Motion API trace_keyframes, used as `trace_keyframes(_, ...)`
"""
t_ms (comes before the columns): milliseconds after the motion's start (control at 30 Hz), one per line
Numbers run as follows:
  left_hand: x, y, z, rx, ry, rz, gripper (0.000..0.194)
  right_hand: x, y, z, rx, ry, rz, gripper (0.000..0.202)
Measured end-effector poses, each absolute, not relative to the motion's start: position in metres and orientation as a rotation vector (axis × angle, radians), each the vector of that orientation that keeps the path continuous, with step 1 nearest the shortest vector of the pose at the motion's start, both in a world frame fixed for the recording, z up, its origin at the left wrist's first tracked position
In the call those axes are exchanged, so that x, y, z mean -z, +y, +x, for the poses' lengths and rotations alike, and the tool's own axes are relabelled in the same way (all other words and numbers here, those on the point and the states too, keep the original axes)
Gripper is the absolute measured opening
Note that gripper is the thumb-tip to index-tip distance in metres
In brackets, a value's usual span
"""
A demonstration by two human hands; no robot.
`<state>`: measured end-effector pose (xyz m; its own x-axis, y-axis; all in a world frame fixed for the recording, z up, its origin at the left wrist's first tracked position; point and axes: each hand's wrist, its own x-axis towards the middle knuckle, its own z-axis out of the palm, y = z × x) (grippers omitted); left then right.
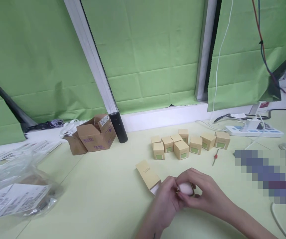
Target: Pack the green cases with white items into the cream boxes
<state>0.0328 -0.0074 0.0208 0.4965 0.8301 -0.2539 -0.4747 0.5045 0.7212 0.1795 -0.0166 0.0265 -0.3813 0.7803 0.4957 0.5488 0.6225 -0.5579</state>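
White object [186, 189]: smooth, rounded, gold-coloured edging; one, lower centre, between both hands. Left hand [168, 196]: fingers curled in, closed on its left side, fingertips partly hidden. Right hand [200, 187]: arched, thumb and fingers clamped round it. From object: opened cardboard box [147, 174], one, oblong, matt tan, near 10 o'clock, beside left hand; small tan boxes [181, 149], nine counted, cuboid, green-windowed print, 12 o'clock; slender red-bodied tool [215, 156], one, 1 o'clock.
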Motion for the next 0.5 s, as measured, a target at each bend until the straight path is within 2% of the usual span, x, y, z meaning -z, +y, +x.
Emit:
trace_keyframes(100,-0.019,-0.009,0.033,-0.907,0.715,0.642,0.018,-0.025,-0.018,0.174,-0.341,-2.067,-1.011,0.019)
trace_keyframes(300,-0.02,-0.007,0.033,-0.9,0.692,0.675,0.016,-0.022,-0.017,0.172,-0.299,-2.097,-0.955,0.021)
trace_keyframes(433,-0.024,-0.005,0.029,-0.877,0.678,0.689,0.008,-0.027,-0.016,0.179,-0.458,-2.139,-0.986,0.015)
trace_keyframes(500,-0.025,-0.004,0.028,-0.883,0.644,0.692,0.01,-0.029,-0.015,0.182,-0.55,-2.126,-1.014,0.013)
